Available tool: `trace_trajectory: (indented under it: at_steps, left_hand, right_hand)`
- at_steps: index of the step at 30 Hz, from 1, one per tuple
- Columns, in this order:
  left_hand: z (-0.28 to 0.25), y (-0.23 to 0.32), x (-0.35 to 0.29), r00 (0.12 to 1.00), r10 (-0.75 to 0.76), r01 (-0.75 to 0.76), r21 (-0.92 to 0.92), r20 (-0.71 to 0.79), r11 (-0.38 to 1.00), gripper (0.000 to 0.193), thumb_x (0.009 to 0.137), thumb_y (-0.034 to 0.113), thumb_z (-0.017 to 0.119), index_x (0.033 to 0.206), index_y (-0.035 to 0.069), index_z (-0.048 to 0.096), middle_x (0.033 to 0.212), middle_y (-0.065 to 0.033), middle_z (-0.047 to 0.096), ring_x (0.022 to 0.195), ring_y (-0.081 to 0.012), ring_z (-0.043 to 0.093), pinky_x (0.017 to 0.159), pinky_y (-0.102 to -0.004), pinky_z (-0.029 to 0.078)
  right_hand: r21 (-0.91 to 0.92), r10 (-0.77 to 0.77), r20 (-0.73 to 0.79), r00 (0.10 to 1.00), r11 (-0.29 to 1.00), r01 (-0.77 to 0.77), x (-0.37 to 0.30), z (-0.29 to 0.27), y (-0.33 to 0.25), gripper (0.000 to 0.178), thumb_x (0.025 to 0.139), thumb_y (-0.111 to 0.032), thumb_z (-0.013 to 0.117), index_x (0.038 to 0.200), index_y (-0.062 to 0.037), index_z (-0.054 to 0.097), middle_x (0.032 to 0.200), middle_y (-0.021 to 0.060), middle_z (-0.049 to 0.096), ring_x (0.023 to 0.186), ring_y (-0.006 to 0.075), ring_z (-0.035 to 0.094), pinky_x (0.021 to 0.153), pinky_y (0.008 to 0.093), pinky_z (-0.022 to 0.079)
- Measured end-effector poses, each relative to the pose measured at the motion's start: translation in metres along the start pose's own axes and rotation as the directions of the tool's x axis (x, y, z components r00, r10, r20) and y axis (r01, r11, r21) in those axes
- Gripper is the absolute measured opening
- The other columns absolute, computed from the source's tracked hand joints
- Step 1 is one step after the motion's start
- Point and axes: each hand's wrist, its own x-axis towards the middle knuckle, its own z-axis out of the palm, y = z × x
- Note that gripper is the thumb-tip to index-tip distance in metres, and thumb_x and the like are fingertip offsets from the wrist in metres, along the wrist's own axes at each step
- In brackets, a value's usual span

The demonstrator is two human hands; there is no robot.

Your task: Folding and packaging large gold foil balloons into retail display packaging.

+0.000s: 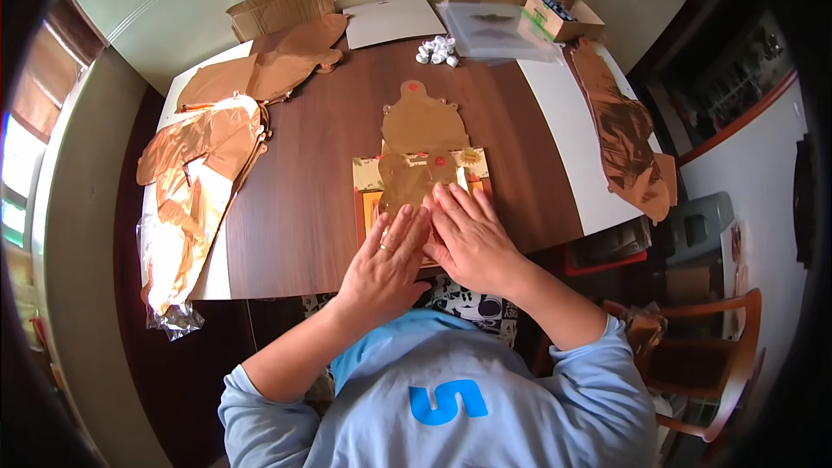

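My left hand [386, 260] and my right hand [473, 244] lie side by side at the near edge of the table, fingers stretched out and pressed down. Under my fingertips is the near part of a flat, gold-brown foil balloon [423, 127]. It has rounded lobes, small side tabs and red marks, and its far part reaches away along the table. Beneath the balloon lies a printed card or flat package [367, 175] with a yellow and red pattern. My hands cover the nearest part of both.
Shiny copper foil balloons [204, 156] lie at the left, and another copper balloon [622, 121] at the right. Farther back are small white rolls [437, 50], a white sheet [393, 21], clear plastic sleeves [490, 30] and an open box [563, 22]. A wooden chair [728, 364] stands right.
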Motion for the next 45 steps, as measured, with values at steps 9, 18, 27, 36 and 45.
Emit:
trace_trajectory:
  at_steps: [9,18,27,36,45]
  left_hand:
    - [0.016,0.005,-0.006,0.998,0.020,-0.023,-0.051,-0.061,0.998,0.070,0.085,0.035,0.065,0.144,0.004,0.045,0.151,-0.0153,0.042,0.141,-0.0305,0.040,0.116,-0.0473,0.029]
    - [0.021,0.004,-0.007,0.996,0.052,-0.052,-0.003,-0.067,0.999,0.068,0.087,0.034,0.063,0.145,0.005,0.043,0.152,-0.0145,0.042,0.142,-0.0301,0.037,0.117,-0.0475,0.028]
    - [0.015,0.004,-0.005,0.996,0.058,-0.061,-0.037,-0.073,0.997,0.066,0.089,0.033,0.061,0.145,0.004,0.044,0.151,-0.0149,0.043,0.141,-0.0307,0.039,0.116,-0.0480,0.030]
    - [0.017,0.004,-0.007,0.997,0.060,-0.062,-0.037,-0.057,0.997,0.068,0.086,0.029,0.063,0.146,0.005,0.042,0.153,-0.0128,0.041,0.143,-0.0302,0.037,0.117,-0.0478,0.028]
    - [0.006,-0.002,-0.008,0.996,-0.003,-0.022,-0.275,-0.089,0.961,0.084,0.080,0.031,0.073,0.150,0.004,0.035,0.155,-0.0183,0.035,0.145,-0.0373,0.029,0.118,-0.0528,0.020]
  right_hand:
    - [0.265,0.553,0.077,0.830,0.791,-0.552,0.030,-0.031,0.085,0.036,0.085,-0.025,0.076,0.104,0.0037,0.064,0.082,0.0142,0.069,0.069,0.0230,0.066,0.066,0.0351,0.054]
    - [0.505,0.463,0.540,0.703,0.490,-0.711,0.046,-0.031,0.109,0.024,0.086,-0.024,0.075,0.087,-0.0023,0.065,0.070,0.0018,0.061,0.052,0.0083,0.053,0.045,0.0221,0.038]
    - [0.675,0.314,0.627,0.713,0.237,-0.699,0.046,-0.028,0.111,0.014,0.091,-0.015,0.068,0.094,-0.0021,0.063,0.072,0.0008,0.061,0.050,0.0057,0.053,0.043,0.0191,0.037]
    - [0.861,0.619,0.124,0.775,0.321,-0.394,0.054,-0.047,0.154,0.008,0.097,-0.016,0.061,0.095,-0.0089,0.059,0.075,-0.0026,0.061,0.052,0.0033,0.050,0.046,0.0180,0.037]
    - [0.741,0.726,0.263,0.636,0.271,-0.615,0.027,-0.055,0.193,0.014,0.096,-0.017,0.062,0.094,-0.0030,0.060,0.074,0.0014,0.062,0.048,0.0069,0.050,0.045,0.0222,0.040]
